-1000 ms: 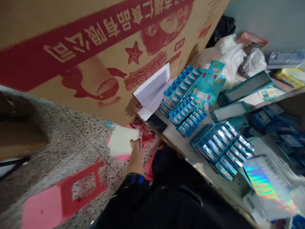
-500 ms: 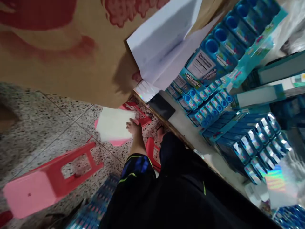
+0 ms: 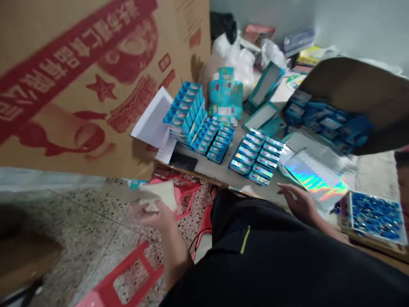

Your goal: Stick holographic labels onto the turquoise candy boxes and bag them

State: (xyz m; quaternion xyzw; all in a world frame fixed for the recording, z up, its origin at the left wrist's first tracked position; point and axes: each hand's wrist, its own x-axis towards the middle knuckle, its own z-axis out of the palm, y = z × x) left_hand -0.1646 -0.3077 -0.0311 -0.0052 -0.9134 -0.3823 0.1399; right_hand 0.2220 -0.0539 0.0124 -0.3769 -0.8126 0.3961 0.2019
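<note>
My left hand (image 3: 153,217), blurred by motion, is over the floor at the lower left, with a pale paper sheet (image 3: 164,194) between its thumb and fingers. Behind it shows a pink-red stool (image 3: 187,189). Nothing is in my right hand (image 3: 298,202), which is open with its fingers stretched out at the table's front edge. Near it lie a shiny rainbow-silver sheet (image 3: 319,179) and a block of blue packs with silvery tops (image 3: 257,155). Further left on the table stand rows of blue candy packs (image 3: 212,138) and a taller stack of blue packs (image 3: 185,108).
A big printed cardboard box (image 3: 96,85) fills the upper left. White paper (image 3: 153,117) leans on it beside a black phone-like slab (image 3: 182,161). An open carton (image 3: 367,102) holds blue packs; a tray of blue pieces (image 3: 377,217) sits right. A red stool (image 3: 128,273) stands below.
My left hand has come up from the white paper on the stool, with paper between its fingers. My right hand has come into view, and the view has swung toward the table.
</note>
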